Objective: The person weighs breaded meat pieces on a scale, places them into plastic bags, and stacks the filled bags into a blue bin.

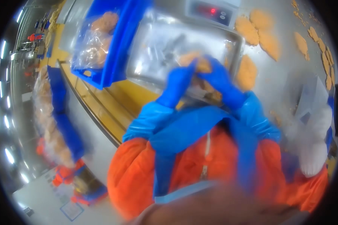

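Observation:
Both my hands wear blue gloves and meet over the near edge of a metal tray (146, 65) on a scale, whose red display reads 0. My left hand (180, 83) has its fingers closed on the left side of an orange-brown breaded piece (202, 64). From the right, my right hand (221, 79) pinches the same piece. Another breaded piece lies just behind, partly hidden by the fingers. Below my hands, a darker brown mass (211, 93) shows, too blurred to make out.
Flat breaded pieces (247, 30) lie on the metal table right of the tray. A blue crate (118, 45) with bagged pieces (97, 45) stands at left. A co-worker's white-gloved hand (313, 159) and orange sleeve are at far right. Another worker in orange is lower left.

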`<state>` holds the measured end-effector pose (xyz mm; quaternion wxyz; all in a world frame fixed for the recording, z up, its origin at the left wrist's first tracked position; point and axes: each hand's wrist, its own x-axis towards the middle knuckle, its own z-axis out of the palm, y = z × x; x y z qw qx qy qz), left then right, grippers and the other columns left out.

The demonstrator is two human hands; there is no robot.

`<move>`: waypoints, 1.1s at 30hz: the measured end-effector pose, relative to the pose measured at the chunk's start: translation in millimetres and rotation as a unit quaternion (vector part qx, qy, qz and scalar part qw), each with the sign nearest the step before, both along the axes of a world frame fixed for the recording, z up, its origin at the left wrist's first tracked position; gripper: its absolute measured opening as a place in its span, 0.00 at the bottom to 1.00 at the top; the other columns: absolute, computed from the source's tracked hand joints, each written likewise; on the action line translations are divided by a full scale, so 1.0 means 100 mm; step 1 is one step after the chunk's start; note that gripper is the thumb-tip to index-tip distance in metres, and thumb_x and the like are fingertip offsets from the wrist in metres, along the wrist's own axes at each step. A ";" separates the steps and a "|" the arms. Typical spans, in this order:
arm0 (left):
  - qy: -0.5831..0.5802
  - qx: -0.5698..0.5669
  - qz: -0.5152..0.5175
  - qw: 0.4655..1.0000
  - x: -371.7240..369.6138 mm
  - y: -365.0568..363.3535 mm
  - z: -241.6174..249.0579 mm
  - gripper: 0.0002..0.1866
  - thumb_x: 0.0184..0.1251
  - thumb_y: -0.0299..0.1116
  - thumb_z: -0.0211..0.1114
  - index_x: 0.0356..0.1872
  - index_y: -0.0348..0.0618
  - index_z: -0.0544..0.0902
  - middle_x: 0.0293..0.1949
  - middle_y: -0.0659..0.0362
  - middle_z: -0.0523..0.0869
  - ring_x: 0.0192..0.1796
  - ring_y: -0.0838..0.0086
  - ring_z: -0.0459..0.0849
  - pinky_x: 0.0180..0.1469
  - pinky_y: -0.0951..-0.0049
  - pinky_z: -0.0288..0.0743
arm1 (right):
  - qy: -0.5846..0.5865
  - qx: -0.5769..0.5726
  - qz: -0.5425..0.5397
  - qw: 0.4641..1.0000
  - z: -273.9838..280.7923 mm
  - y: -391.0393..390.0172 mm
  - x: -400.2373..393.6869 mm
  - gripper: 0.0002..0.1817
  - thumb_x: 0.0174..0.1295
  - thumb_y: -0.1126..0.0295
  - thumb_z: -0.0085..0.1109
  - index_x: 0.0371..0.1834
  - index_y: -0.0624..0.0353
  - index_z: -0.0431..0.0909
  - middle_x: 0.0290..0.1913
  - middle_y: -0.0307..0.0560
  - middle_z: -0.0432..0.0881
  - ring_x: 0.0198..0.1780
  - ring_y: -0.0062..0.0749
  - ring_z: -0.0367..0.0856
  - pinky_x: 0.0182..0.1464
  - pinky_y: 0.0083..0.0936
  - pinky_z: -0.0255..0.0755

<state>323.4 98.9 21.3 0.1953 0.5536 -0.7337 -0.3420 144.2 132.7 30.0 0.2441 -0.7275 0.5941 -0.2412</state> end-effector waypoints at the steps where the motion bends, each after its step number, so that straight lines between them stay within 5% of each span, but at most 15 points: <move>1: -0.083 0.036 -0.021 0.996 -0.09 0.01 0.24 0.21 0.67 0.42 0.52 0.54 0.41 0.76 0.41 0.49 0.82 0.42 0.68 0.81 0.46 0.72 0.72 | -0.312 0.083 -0.104 0.941 -0.07 -0.06 0.03 0.28 0.57 0.70 0.58 0.62 0.54 0.65 0.52 0.51 0.75 0.49 0.35 0.77 0.48 0.31 0.74; 2: -0.163 0.068 -0.049 0.983 -0.18 0.01 0.48 0.25 0.69 0.49 0.52 0.52 0.38 0.78 0.46 0.51 0.82 0.46 0.73 0.81 0.50 0.77 0.71 | -0.586 0.161 -0.198 0.769 -0.11 -0.11 0.05 0.26 0.60 0.69 0.56 0.63 0.53 0.64 0.52 0.52 0.75 0.48 0.37 0.78 0.46 0.31 0.75; 3: -0.185 -0.014 -0.115 0.976 -0.21 0.04 0.67 0.22 0.64 0.39 0.53 0.59 0.50 0.70 0.36 0.51 0.82 0.36 0.66 0.81 0.40 0.69 0.73 | -0.660 0.189 -0.205 0.698 -0.09 -0.14 0.07 0.27 0.62 0.64 0.55 0.64 0.55 0.61 0.54 0.56 0.74 0.48 0.40 0.78 0.45 0.31 0.76; 4: -0.205 -0.097 -0.181 0.957 -0.23 0.08 0.79 0.31 0.60 0.30 0.54 0.67 0.62 0.62 0.27 0.52 0.82 0.27 0.59 0.82 0.31 0.61 0.75 | -0.660 0.193 -0.203 0.697 -0.09 -0.18 0.12 0.27 0.62 0.64 0.55 0.64 0.55 0.61 0.54 0.56 0.74 0.48 0.40 0.78 0.45 0.31 0.76; 7: 0.032 -0.081 -0.193 0.977 -0.37 0.35 0.95 0.29 0.59 0.29 0.56 0.64 0.62 0.68 0.26 0.51 0.82 0.26 0.61 0.81 0.30 0.65 0.76 | -0.819 0.173 -0.139 0.529 -0.05 -0.27 0.22 0.25 0.62 0.61 0.56 0.59 0.61 0.67 0.50 0.55 0.76 0.48 0.40 0.78 0.48 0.31 0.75; 9: 0.064 -0.024 -0.265 0.962 -0.45 0.42 1.03 0.25 0.58 0.29 0.58 0.60 0.58 0.73 0.31 0.50 0.82 0.31 0.62 0.83 0.33 0.68 0.77 | -0.808 0.194 -0.081 0.551 0.16 -0.22 0.26 0.24 0.63 0.63 0.55 0.60 0.61 0.67 0.51 0.52 0.76 0.50 0.38 0.77 0.50 0.31 0.73; 14: 0.069 0.088 -0.372 0.921 -0.64 -0.18 1.03 0.19 0.63 0.33 0.60 0.56 0.46 0.76 0.49 0.49 0.80 0.49 0.61 0.80 0.50 0.68 0.74 | -0.514 0.262 0.141 0.805 0.71 0.29 -0.66 0.22 0.64 0.69 0.53 0.61 0.60 0.67 0.53 0.46 0.77 0.52 0.35 0.76 0.56 0.29 0.69; 16: -0.048 -0.024 -0.542 0.839 -0.98 -0.60 1.11 0.19 0.62 0.32 0.62 0.54 0.42 0.76 0.48 0.50 0.80 0.50 0.57 0.79 0.52 0.66 0.73 | -0.480 0.229 0.040 0.846 0.16 0.54 -1.03 0.24 0.63 0.70 0.53 0.63 0.61 0.65 0.57 0.50 0.73 0.57 0.37 0.72 0.60 0.31 0.65; 17: 0.127 0.024 -0.491 0.862 -1.27 -0.75 1.13 0.19 0.61 0.31 0.63 0.54 0.43 0.76 0.49 0.49 0.80 0.51 0.56 0.79 0.54 0.65 0.72 | -0.447 0.198 -0.058 0.871 -0.20 0.60 -1.18 0.24 0.63 0.70 0.53 0.63 0.61 0.65 0.59 0.52 0.72 0.59 0.38 0.70 0.61 0.32 0.64; 19: 0.079 -0.057 -0.501 0.860 -2.29 -1.27 0.66 0.24 0.61 0.31 0.61 0.60 0.41 0.70 0.55 0.44 0.74 0.55 0.59 0.75 0.57 0.64 0.69 | -0.328 0.098 -0.193 0.919 -0.68 0.71 -1.19 0.25 0.62 0.70 0.52 0.64 0.62 0.63 0.62 0.56 0.69 0.63 0.43 0.66 0.64 0.36 0.59; 20: 0.085 -0.279 -0.515 0.806 -2.71 -1.68 -0.04 0.37 0.53 0.39 0.69 0.64 0.42 0.65 0.58 0.43 0.71 0.59 0.55 0.71 0.60 0.62 0.66 | -0.262 0.054 -0.240 0.933 -0.85 0.76 -1.13 0.25 0.63 0.70 0.50 0.64 0.62 0.63 0.63 0.58 0.67 0.64 0.47 0.64 0.65 0.38 0.57; 22: 0.015 -0.319 -0.516 0.795 -3.10 -1.81 -0.12 0.46 0.45 0.46 0.73 0.65 0.42 0.62 0.60 0.44 0.68 0.62 0.50 0.67 0.62 0.60 0.63 | 0.082 -0.049 -0.247 0.964 -0.91 0.85 -1.16 0.35 0.56 0.67 0.61 0.66 0.63 0.58 0.70 0.62 0.52 0.71 0.53 0.49 0.70 0.41 0.46; 26: -0.331 -0.334 -0.473 0.745 -3.25 -1.66 -0.43 0.42 0.48 0.50 0.69 0.64 0.43 0.64 0.66 0.47 0.63 0.65 0.45 0.62 0.62 0.56 0.64 | 0.146 -0.011 -0.256 0.955 -0.73 1.06 -1.33 0.38 0.51 0.64 0.65 0.65 0.63 0.61 0.67 0.61 0.59 0.67 0.57 0.57 0.66 0.43 0.55; 31: -0.104 -0.114 -0.419 0.895 -3.16 -1.79 -0.03 0.29 0.61 0.50 0.58 0.57 0.39 0.71 0.53 0.48 0.78 0.52 0.52 0.78 0.52 0.59 0.74 | -0.021 -0.023 -0.456 0.890 -0.59 1.27 -1.59 0.32 0.57 0.66 0.57 0.67 0.56 0.61 0.59 0.56 0.71 0.54 0.51 0.74 0.52 0.37 0.71; 33: 0.057 -0.045 -0.304 0.950 -2.88 -1.60 0.54 0.28 0.63 0.49 0.58 0.54 0.35 0.73 0.45 0.47 0.82 0.47 0.56 0.82 0.51 0.63 0.74 | 0.077 -0.117 -0.474 0.870 -0.40 1.27 -1.80 0.28 0.61 0.72 0.48 0.67 0.50 0.62 0.58 0.55 0.72 0.51 0.48 0.77 0.48 0.34 0.74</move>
